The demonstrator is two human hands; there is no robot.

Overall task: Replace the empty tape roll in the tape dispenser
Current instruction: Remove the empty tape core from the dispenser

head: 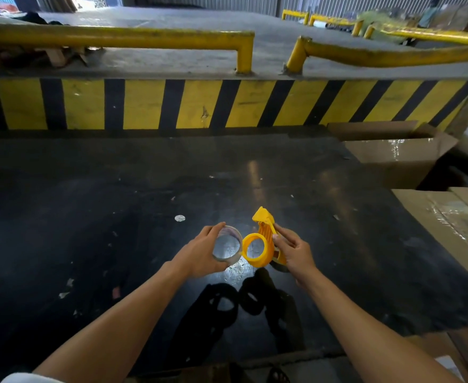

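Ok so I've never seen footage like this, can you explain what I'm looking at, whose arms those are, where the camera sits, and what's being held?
There is no machine here. This is one wide-angle picture from a camera worn on a person's head, looking forward and down, so the two bare arms reaching in from the bottom are the wearer's own.

The left hand holds a roll of clear tape. The right hand holds a yellow plastic tape dispenser, whose round hub faces the roll. The two are close together, held above the surface, and the roll is not on the hub yet.

Below them is a dark, scuffed table with a few small scraps on it. Cardboard boxes sit to the right, and a yellow and black striped wall stands behind.
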